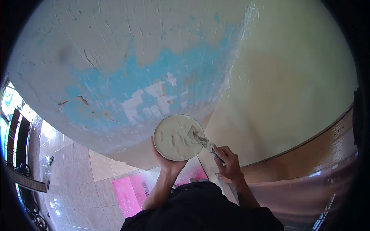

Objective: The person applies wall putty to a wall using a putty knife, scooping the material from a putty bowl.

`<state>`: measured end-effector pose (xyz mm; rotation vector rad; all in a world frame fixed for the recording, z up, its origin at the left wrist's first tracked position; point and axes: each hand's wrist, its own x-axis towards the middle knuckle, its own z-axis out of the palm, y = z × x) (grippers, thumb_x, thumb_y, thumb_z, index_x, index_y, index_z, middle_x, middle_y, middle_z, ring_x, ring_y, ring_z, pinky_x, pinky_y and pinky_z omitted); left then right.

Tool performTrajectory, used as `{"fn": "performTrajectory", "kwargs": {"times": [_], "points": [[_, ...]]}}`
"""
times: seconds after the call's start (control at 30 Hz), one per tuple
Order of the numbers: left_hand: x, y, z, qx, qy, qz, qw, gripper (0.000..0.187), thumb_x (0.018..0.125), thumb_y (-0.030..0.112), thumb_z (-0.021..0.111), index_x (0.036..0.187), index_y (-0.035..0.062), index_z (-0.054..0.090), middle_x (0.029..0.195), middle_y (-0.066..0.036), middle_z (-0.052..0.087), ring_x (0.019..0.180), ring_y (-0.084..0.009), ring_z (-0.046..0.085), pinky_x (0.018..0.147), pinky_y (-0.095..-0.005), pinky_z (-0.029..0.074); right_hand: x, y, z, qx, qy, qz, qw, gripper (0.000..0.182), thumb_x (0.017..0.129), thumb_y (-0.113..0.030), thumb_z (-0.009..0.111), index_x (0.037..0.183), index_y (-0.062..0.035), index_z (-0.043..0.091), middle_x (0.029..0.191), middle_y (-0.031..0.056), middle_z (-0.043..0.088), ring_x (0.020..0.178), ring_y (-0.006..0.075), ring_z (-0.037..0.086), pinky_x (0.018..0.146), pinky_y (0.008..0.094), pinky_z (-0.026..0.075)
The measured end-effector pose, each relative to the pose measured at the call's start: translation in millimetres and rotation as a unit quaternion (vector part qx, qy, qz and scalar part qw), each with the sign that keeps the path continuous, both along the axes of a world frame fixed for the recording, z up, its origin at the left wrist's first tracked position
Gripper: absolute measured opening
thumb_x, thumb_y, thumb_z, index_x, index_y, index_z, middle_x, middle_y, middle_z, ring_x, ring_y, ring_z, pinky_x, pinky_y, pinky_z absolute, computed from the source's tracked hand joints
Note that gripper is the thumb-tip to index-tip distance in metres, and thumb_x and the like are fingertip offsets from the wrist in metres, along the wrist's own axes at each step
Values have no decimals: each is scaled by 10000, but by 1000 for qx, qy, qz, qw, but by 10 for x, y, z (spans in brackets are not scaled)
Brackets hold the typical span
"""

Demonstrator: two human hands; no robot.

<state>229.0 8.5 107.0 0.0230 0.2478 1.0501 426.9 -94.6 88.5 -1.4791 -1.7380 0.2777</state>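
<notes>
My left hand [168, 163] is wrapped round the lower left side of a round tub of cream-coloured putty [173, 140], holding it up in front of the wall. In my right hand [230, 163] is a putty knife [208, 145], gripped by its handle. Its smeared blade rests in the putty near the right side of the tub. Ahead is a wall [165, 65] with blue paint showing between grey-white filled areas and several pale patches. Some cracks and peeled spots mark its left part.
A plain yellowish wall [285, 88] meets the patched one at a corner on the right. Below it runs a brown ledge [300, 158]. A pink and white sheet [129, 194] lies on the tiled floor [86, 190]. Dark metal furniture [23, 150] stands at far left.
</notes>
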Motion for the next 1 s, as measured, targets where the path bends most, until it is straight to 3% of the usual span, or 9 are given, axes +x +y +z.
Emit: {"fn": "performTrajectory", "kwargs": {"times": [0.1,0.17,0.43,0.6,0.63,0.7,0.73,0.8,1.0], "points": [[29,32,-22,-41,18,18,999,762,851,693,413,1414,180,418,1424,-49,435,1302,-284,406,1089,-515,298,103,-115,-9,29,-71,-8,997,438,786,-60,649,1222,-43,616,907,155,626,700,302,630,596,359,510],[28,38,-51,-15,8,-3,1000,755,854,690,411,1414,183,419,1421,-49,439,1304,-286,403,1088,-521,297,169,-191,-37,45,-109,-15,993,428,790,-111,675,1215,-143,642,883,92,620,640,236,618,565,351,513],[25,15,-124,-20,-59,-14,998,747,856,652,471,1420,167,407,1459,-82,387,1333,-322,367,1108,-563,274,565,-573,64,27,-186,-32,982,436,720,-79,661,1153,-128,672,833,99,631,648,217,643,574,333,536],[-9,8,-141,-9,-114,-27,993,763,857,640,481,1447,171,365,1506,-101,313,1371,-363,302,1117,-616,227,481,-468,-175,20,185,-86,979,422,865,-213,628,1233,-16,567,815,77,627,556,147,566,488,276,455],[-2,-8,-137,13,-107,-33,994,756,858,639,480,1446,176,368,1504,-97,320,1371,-359,305,1115,-622,225,440,-433,-150,25,184,-90,978,422,865,-213,628,1233,-16,567,815,77,627,556,147,566,488,276,455],[12,-40,-140,40,-100,-47,993,750,860,637,480,1445,181,371,1501,-94,326,1370,-355,308,1113,-629,222,353,-329,-32,-114,570,40,813,375,958,-271,531,1273,-68,517,794,64,616,447,80,448,399,231,354],[11,-63,-152,28,-104,-46,993,746,861,636,480,1445,185,372,1501,-90,328,1371,-353,309,1112,-631,220,298,-277,0,-107,570,38,814,375,958,-271,531,1273,-68,517,794,64,616,447,80,448,399,231,354],[-6,-111,-178,30,-99,-49,993,751,860,642,479,1447,185,373,1501,-83,336,1367,-345,317,1111,-628,220,186,-142,47,-122,686,109,709,397,1000,-374,440,1281,-94,460,803,76,606,401,65,348,377,214,262],[-83,-198,-303,19,-96,-37,994,770,851,654,487,1445,176,375,1505,-84,328,1358,-352,325,1107,-630,219,42,371,170,-52,618,105,778,433,1010,-377,398,1338,-96,421,872,68,578,490,67,406,452,224,329]]}}
